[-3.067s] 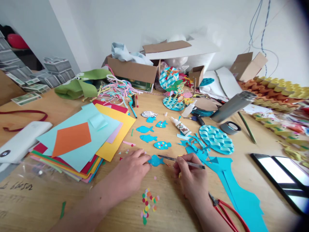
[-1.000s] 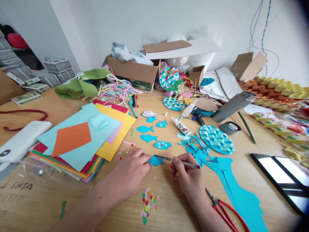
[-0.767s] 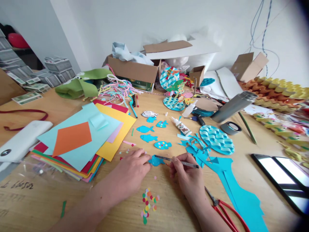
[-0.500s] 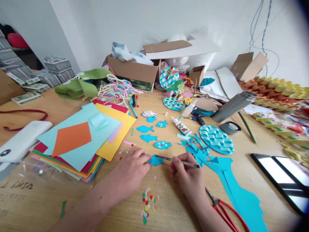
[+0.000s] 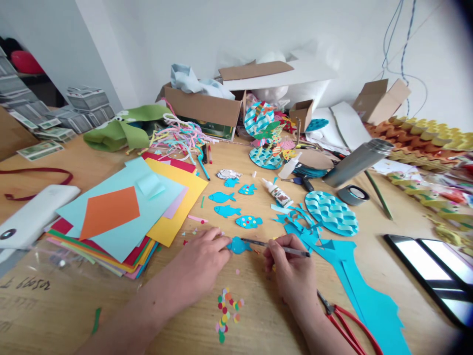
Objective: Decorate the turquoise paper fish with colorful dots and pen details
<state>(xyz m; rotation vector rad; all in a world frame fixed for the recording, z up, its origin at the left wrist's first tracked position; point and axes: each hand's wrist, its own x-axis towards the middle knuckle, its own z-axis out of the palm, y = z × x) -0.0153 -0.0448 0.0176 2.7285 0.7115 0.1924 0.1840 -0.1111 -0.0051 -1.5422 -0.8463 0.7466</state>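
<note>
A blue paper fish (image 5: 240, 245) lies on the wooden table, its left end under the fingertips of my left hand (image 5: 207, 254). That hand rests flat with its fingers lying on the table. My right hand (image 5: 290, 261) is closed around a dark pen (image 5: 293, 251), whose tip reaches to the upper part of the fish. Above them lie more blue fish, one of them with coloured dots (image 5: 249, 222) and one plain (image 5: 227, 211). Several small coloured paper dots (image 5: 228, 305) are scattered below the fish.
Coloured paper sheets (image 5: 121, 212) are stacked at the left. To the right are red-handled scissors (image 5: 347, 315), blue paper scraps (image 5: 365, 286), a woven blue oval (image 5: 331, 213), a glue bottle (image 5: 279, 194) and a metal flask (image 5: 356, 162). Cardboard boxes (image 5: 203, 106) stand behind.
My right hand has shifted slightly to the right with the pen. My left hand and the fish have stayed where they were.
</note>
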